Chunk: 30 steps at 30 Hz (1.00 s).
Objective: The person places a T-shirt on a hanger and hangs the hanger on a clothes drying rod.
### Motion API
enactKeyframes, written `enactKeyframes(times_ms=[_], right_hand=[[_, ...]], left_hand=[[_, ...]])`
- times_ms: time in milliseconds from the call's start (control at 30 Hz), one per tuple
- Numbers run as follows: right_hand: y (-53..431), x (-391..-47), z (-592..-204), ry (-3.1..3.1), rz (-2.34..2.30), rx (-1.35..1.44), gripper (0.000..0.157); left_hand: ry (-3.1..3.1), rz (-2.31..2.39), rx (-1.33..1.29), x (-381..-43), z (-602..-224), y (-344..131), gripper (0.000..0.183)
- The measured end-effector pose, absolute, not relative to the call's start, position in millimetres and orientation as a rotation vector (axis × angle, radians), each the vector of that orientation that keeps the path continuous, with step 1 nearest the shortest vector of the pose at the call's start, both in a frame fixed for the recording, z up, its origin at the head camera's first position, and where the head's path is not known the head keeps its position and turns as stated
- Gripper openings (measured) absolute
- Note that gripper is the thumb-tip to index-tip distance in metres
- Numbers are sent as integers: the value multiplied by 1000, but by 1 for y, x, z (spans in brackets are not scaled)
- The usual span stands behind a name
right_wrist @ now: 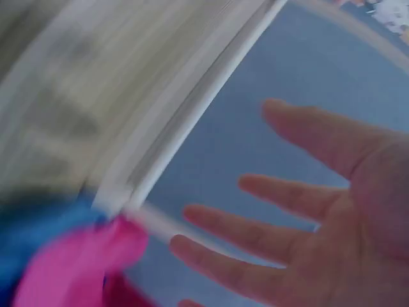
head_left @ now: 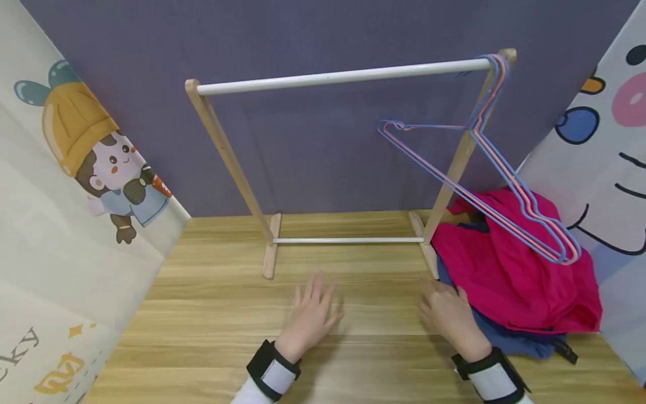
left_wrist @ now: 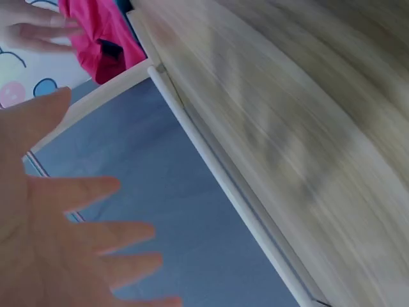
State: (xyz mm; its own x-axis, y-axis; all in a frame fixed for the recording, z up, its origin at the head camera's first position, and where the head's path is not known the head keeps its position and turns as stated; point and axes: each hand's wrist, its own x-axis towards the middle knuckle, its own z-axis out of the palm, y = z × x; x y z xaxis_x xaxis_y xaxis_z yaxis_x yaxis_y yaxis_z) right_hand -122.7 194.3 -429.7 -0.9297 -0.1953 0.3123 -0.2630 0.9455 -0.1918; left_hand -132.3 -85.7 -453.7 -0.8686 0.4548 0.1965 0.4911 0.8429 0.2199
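Note:
My left hand (head_left: 310, 314) is over the wooden surface in front of the rack, its fingers straight and spread in the left wrist view, holding nothing. Nearer the clothes is my right hand (head_left: 449, 314), also empty; the right wrist view shows its fingers extended and apart. Beside it lies a heap of clothes, with a bright pink garment (head_left: 525, 269) on top and a dark blue garment (head_left: 510, 334) partly hidden below. Several blue and pink hangers (head_left: 535, 213) hang at the right end of the white top rod (head_left: 343, 76).
The rack has wooden side posts (head_left: 229, 157) and a thin lower rod (head_left: 348, 240). A grey-blue panel (head_left: 323, 157) stands behind it. Printed white walls flank both sides, the left wall (head_left: 65, 235) with a cartoon figure. A black strap end (head_left: 564, 350) sticks out from the heap.

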Motion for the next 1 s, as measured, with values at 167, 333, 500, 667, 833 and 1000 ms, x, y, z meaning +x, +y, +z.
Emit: enactKeyframes(times_ms=[167,333,500,667,833,1000], right_hand=[[255,-121,-423,-2941,191,234,48],[300,-116,-428,-3078,191,180,52],[317,-112,-433,-3152,263,169,26],[318,-109,-437,-3102,296,203,10],[315,-110,-433,-2914,330,269,13],[307,-115,-420,-2731,428,331,9]], left_hand=[[-2781,-407,-872,-127,-454,-95,54],[-2725,-454,-946,-123,-455,-103,50],[-2637,-467,-1014,-120,-456,-106,38],[-2602,-461,-1089,-118,-455,-110,29],[-2587,-485,-1094,-117,-453,-111,27],[-2552,-514,-1110,-116,-454,-113,25]])
